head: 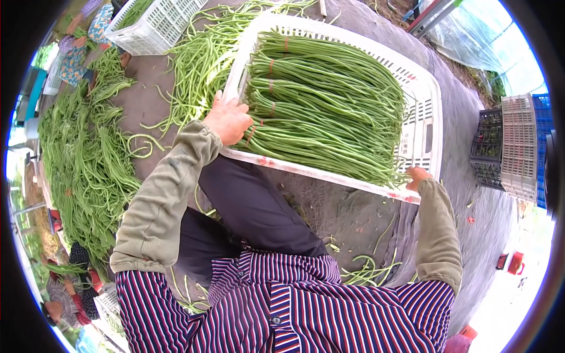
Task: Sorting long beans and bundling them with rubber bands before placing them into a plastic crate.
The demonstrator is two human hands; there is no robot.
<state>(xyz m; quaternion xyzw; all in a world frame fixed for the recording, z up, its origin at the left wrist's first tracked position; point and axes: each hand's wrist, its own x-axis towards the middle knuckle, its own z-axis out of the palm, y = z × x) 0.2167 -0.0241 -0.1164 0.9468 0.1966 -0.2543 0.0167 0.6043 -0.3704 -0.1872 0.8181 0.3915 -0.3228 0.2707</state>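
Observation:
A white plastic crate [431,128] lies before me, its near side by my knees. Inside are several bundles of green yard-long beans [326,103], laid side by side and tied with reddish bands near their left ends. My left hand [228,119] grips the crate's near-left corner, its inner side against the tied end of the nearest bundle. At the near-right corner my right hand [416,177] holds the rim, next to the loose bean tips. The undersides of both hands are hidden.
Loose beans [198,66] lie against the crate's left side. A larger bean heap [88,167] spreads farther left. Another white crate [152,28] stands at upper left, near a person in patterned clothing [75,64]. Stacked crates [518,145] stand right; another person [66,295] is lower left.

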